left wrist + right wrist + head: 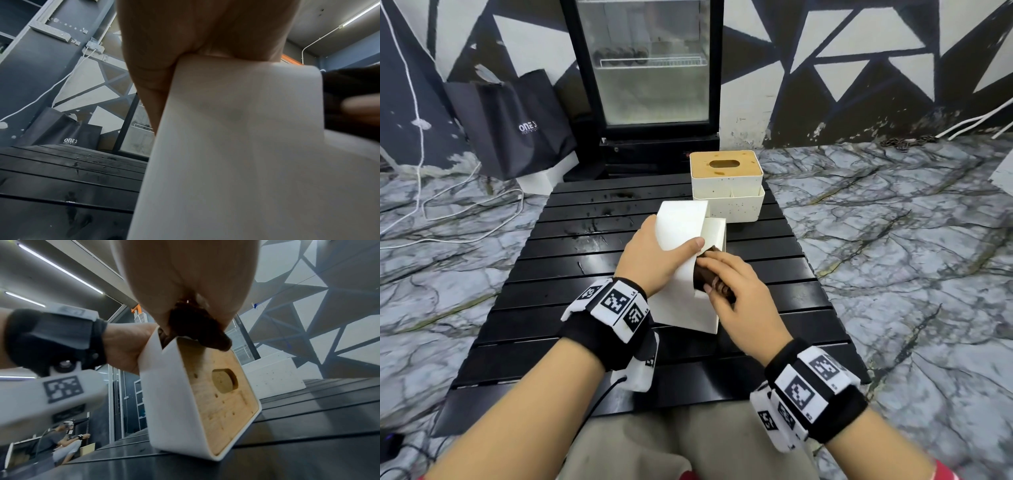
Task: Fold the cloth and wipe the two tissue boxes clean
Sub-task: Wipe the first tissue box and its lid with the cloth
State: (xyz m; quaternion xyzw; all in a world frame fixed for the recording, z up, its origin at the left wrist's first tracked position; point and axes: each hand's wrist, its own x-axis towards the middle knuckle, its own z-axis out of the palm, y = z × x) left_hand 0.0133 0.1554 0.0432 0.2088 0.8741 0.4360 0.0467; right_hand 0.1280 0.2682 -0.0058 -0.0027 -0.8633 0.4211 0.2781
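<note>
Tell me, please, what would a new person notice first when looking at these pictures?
First, the two hands at the middle of the black slatted table: the left hand grips a white tissue box tipped on its edge, while the right hand presses a dark brown cloth against it. Behind them, at the table's far edge, the second tissue box stands upright with a wooden lid, in front of a glass-door fridge.

Bare forearms, no sleeves. Each wrist: black strap (599, 337) carrying white blocks printed with black square codes (803, 390) (several faces each). Thin black cable (599, 399) trails from left unit. Khaki trousers (688, 445) below.
</note>
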